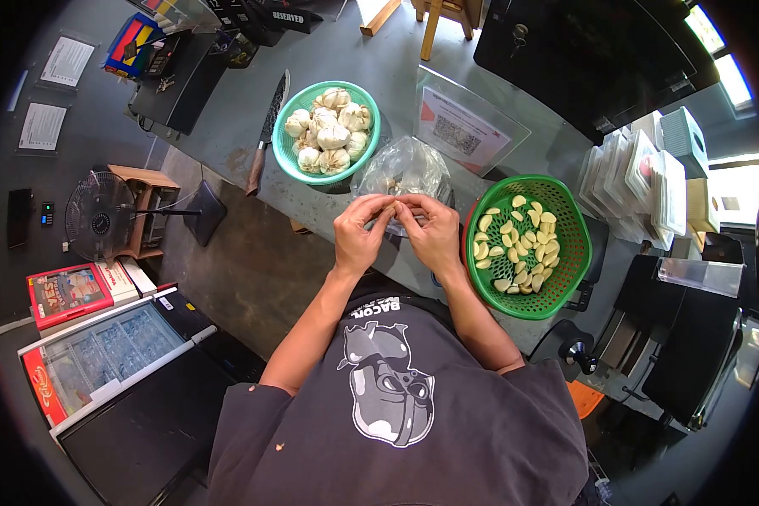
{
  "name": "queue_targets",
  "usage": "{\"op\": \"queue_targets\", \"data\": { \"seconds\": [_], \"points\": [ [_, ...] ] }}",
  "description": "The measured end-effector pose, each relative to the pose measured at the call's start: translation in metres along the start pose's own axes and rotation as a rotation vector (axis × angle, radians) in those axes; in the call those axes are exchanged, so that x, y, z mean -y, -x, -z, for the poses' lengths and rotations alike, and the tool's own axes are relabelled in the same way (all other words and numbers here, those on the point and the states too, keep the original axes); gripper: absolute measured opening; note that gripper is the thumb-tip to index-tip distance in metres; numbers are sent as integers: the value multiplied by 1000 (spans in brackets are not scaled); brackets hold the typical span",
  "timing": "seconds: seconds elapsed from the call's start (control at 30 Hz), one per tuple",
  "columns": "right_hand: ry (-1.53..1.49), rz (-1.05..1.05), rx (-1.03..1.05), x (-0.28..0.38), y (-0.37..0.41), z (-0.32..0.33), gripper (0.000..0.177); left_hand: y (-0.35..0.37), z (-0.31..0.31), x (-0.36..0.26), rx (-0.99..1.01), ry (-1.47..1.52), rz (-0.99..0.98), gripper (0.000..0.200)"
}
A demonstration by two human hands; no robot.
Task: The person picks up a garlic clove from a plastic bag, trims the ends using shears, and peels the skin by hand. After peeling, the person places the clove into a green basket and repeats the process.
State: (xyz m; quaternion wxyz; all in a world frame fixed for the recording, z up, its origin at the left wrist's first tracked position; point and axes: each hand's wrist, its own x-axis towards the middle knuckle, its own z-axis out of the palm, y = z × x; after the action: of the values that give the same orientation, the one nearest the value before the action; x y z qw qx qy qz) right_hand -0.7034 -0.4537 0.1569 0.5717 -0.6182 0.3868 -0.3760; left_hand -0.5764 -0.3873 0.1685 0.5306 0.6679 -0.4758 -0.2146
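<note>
With the left hand [358, 240], held at the same spot as the right hand [434, 234], pinched a small brownish piece [394, 207] between fingertips, fingers closed in on it from both sides. Could not tell its full shape behind the fingers.

At the far left, saw a black fan [101, 223] beside wooden shelving [146, 198]. Farther right, had a knife [271, 126] lying on the bench [396, 76], blade pointing away and handle toward the near edge. Lower down, wore a dark printed shirt [472, 422] with a couple of small pale flecks on the cloth. Just beside the knife, had whole garlic bulbs [333, 137] heaped in a light green basket [374, 105]. To the right of that, near the basket and just beyond the hands, had a crumpled clear plastic bag [426, 164] with small bits inside, too blurred to name. Behind and right of the bag, saw a clear sign holder [460, 125] with a printed code. Close to the right forearm, had pale, peeled garlic cloves [527, 244] spread across the bottom of a dark green basket [574, 253], red along its left outer side. Farther right, saw stacked clear containers [628, 181] with lids.
</note>
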Motion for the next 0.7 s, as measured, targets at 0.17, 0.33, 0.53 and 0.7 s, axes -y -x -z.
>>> {"op": "queue_targets", "data": {
  "seconds": [0.17, 0.33, 0.53, 0.7],
  "points": [
    [-29, -26, 19, -1, 0, -1, 17, 2, 0, 3, 17, 58, 48, 16],
    [-34, -48, 58, -1, 0, 1, 19, 4, -2, 9, -10, 144, 97, 14],
    [-69, -123, 13, -10, 0, -1, 15, 5, -2, 6, 15, 140, 81, 14],
    [-92, -161, -35, -20, -2, -1, 14, 3, -5, 1, 43, 65, 38, 14]
  ]
}}
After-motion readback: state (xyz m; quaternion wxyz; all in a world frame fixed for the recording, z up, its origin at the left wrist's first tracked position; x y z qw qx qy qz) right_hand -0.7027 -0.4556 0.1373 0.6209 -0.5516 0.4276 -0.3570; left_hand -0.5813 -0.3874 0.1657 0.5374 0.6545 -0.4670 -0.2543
